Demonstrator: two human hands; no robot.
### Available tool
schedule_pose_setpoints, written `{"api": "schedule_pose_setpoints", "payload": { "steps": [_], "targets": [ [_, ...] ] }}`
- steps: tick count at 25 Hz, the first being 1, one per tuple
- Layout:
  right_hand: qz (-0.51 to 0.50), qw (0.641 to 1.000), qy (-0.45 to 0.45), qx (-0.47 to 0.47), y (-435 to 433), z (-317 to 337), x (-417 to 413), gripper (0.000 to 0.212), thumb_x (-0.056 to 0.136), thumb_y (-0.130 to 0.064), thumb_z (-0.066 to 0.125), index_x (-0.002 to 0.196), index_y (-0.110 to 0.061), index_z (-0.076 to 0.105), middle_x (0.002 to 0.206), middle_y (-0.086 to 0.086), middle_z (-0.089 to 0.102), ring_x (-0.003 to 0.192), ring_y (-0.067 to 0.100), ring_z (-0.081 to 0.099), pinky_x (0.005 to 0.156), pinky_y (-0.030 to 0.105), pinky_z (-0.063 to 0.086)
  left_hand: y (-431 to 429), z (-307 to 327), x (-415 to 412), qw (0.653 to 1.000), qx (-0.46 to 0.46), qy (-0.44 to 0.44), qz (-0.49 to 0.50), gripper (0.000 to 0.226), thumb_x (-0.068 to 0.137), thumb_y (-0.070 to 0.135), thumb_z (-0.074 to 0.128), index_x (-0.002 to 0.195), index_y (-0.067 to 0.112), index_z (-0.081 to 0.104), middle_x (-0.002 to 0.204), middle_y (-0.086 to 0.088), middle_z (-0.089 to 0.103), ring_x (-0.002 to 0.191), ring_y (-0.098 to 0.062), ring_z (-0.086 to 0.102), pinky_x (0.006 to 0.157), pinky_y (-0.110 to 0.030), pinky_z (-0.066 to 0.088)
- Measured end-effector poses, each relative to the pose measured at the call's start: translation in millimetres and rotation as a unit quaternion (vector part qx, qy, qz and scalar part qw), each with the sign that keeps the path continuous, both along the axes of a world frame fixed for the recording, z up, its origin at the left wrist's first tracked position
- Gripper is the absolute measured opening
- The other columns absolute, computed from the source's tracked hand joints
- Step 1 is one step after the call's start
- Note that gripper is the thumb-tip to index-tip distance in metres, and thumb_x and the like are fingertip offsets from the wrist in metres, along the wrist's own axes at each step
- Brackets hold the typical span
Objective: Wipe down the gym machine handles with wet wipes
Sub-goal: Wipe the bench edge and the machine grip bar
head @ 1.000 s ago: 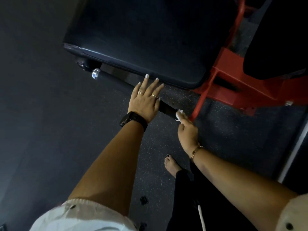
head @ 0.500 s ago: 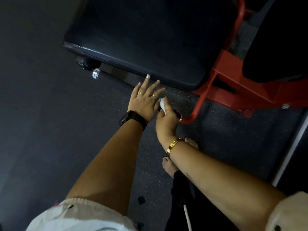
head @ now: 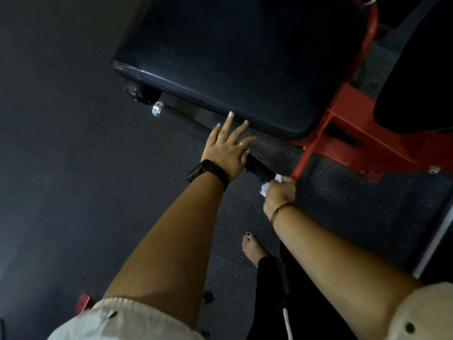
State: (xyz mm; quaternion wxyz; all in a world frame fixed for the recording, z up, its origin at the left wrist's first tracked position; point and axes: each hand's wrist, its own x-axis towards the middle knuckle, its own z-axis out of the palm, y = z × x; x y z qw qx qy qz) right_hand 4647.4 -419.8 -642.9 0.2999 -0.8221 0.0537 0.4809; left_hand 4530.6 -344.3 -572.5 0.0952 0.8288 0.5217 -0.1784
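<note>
A black handle bar [head: 182, 120] with a silver end cap [head: 157, 108] runs diagonally below the dark seat pad [head: 240, 57]. My left hand [head: 226, 148] rests flat on the bar's middle, fingers straight and spread, touching the pad's edge. My right hand [head: 279, 192] grips a crumpled white wet wipe [head: 268, 185] against the bar's lower right end, where the bar meets the red frame [head: 355, 141].
A second dark pad [head: 416, 82] sits at the upper right over the red frame. The speckled rubber floor [head: 73, 168] spreads to the left. My bare foot [head: 253, 249] stands below the hands. A small red part [head: 84, 300] shows at the lower left.
My right hand slid with the wipe up the bar toward my left hand, then back down to the bar's lower right end. My left hand stayed on the bar.
</note>
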Motion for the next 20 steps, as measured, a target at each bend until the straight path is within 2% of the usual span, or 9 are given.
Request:
{"api": "schedule_pose_setpoints", "payload": {
  "steps": [3, 6, 9, 11, 13, 15, 17, 19, 20],
  "targets": [
    [-0.003, 0.996, 0.09, 0.028, 18.0, 12.9, -11.9, 0.039, 0.092, -0.005, 0.048, 0.131, 0.002, 0.046, 0.127, 0.021, 0.055, 0.113, 0.035, 0.057, 0.09, 0.038, 0.049, 0.8, 1.2, 0.6, 1.0, -0.014, 0.007, 0.003, 0.046, 0.102, 0.041, 0.02, 0.148, 0.04, 0.022, 0.161, 0.007, -0.002, 0.145, -0.027, -0.021, 0.118, -0.045, -0.007],
    [-0.009, 0.992, 0.08, 0.098, 30.1, 44.6, -31.2, 0.02, 0.089, 0.005, 0.05, 0.103, -0.005, 0.057, 0.103, 0.015, 0.061, 0.09, 0.028, 0.064, 0.07, 0.029, 0.054, 2.3, 3.6, 2.6, 0.999, -0.025, 0.022, 0.004, 0.047, 0.102, 0.042, 0.02, 0.148, 0.041, 0.019, 0.161, 0.006, -0.005, 0.144, -0.028, -0.022, 0.117, -0.045, -0.008],
    [0.015, 0.986, 0.026, 0.167, 28.4, 43.5, -29.3, 0.028, 0.088, 0.006, 0.053, 0.107, -0.015, 0.057, 0.109, 0.009, 0.06, 0.093, 0.022, 0.063, 0.07, 0.023, 0.053, 3.1, 6.5, 4.7, 0.999, -0.031, 0.033, 0.004, 0.048, 0.101, 0.043, 0.019, 0.149, 0.041, 0.017, 0.161, 0.006, -0.006, 0.144, -0.028, -0.022, 0.116, -0.045, -0.009],
    [0.022, 0.99, -0.028, 0.135, 28.0, 32.3, -10.2, 0.03, 0.09, 0.002, 0.053, 0.118, -0.006, 0.057, 0.116, 0.014, 0.061, 0.1, 0.026, 0.062, 0.076, 0.025, 0.052, 3.4, 7.4, 5.5, 0.999, -0.03, 0.034, 0.011, 0.048, 0.101, 0.043, 0.019, 0.149, 0.041, 0.018, 0.161, 0.006, -0.004, 0.144, -0.027, -0.022, 0.116, -0.044, -0.009],
    [-0.002, 0.998, -0.007, 0.057, 30.6, 19.3, 4.3, 0.028, 0.094, -0.007, 0.05, 0.119, 0.002, 0.06, 0.119, 0.02, 0.061, 0.105, 0.031, 0.061, 0.083, 0.029, 0.05, 3.0, 7.6, 6.8, 0.999, -0.033, 0.039, 0.013, 0.048, 0.101, 0.043, 0.018, 0.149, 0.041, 0.016, 0.161, 0.005, -0.004, 0.144, -0.027, -0.021, 0.117, -0.045, -0.008],
    [0.099, 0.995, -0.007, -0.002, 42.4, 21.6, 1.6, 0.03, 0.097, -0.017, 0.05, 0.118, 0.0, 0.063, 0.118, 0.019, 0.062, 0.106, 0.03, 0.061, 0.081, 0.03, 0.049, 2.9, 6.8, 7.5, 0.998, -0.035, 0.048, 0.014, 0.049, 0.102, 0.043, 0.017, 0.15, 0.04, 0.013, 0.161, 0.005, -0.005, 0.144, -0.027, -0.022, 0.116, -0.045, -0.009],
    [0.227, 0.973, -0.038, 0.007, 60.8, 36.7, -11.6, 0.03, 0.097, -0.023, 0.049, 0.118, -0.005, 0.063, 0.118, 0.016, 0.062, 0.106, 0.029, 0.06, 0.086, 0.034, 0.05, 4.1, 7.0, 7.6, 0.997, -0.041, 0.057, 0.019, 0.05, 0.101, 0.044, 0.017, 0.151, 0.039, 0.008, 0.161, 0.004, -0.006, 0.145, -0.027, -0.021, 0.116, -0.045, -0.01],
    [0.357, 0.928, -0.072, 0.075, 71.5, 48.7, -18.8, 0.028, 0.098, -0.016, 0.044, 0.119, -0.007, 0.061, 0.117, 0.013, 0.06, 0.098, 0.022, 0.061, 0.08, 0.029, 0.051, 4.9, 8.1, 9.9, 0.995, -0.059, 0.07, 0.024, 0.056, 0.1, 0.047, 0.018, 0.151, 0.035, 0.0, 0.161, 0.003, -0.006, 0.146, -0.025, -0.015, 0.116, -0.045, -0.01],
    [0.433, 0.892, -0.091, 0.097, 72.7, 51.2, -16.8, 0.028, 0.098, -0.013, 0.042, 0.12, -0.006, 0.06, 0.117, 0.013, 0.059, 0.095, 0.019, 0.06, 0.076, 0.024, 0.049, 5.1, 9.1, 11.4, 0.995, -0.066, 0.073, 0.027, 0.058, 0.1, 0.048, 0.018, 0.152, 0.033, -0.003, 0.161, 0.003, -0.005, 0.147, -0.025, -0.011, 0.116, -0.045, -0.01]
  ]
}}
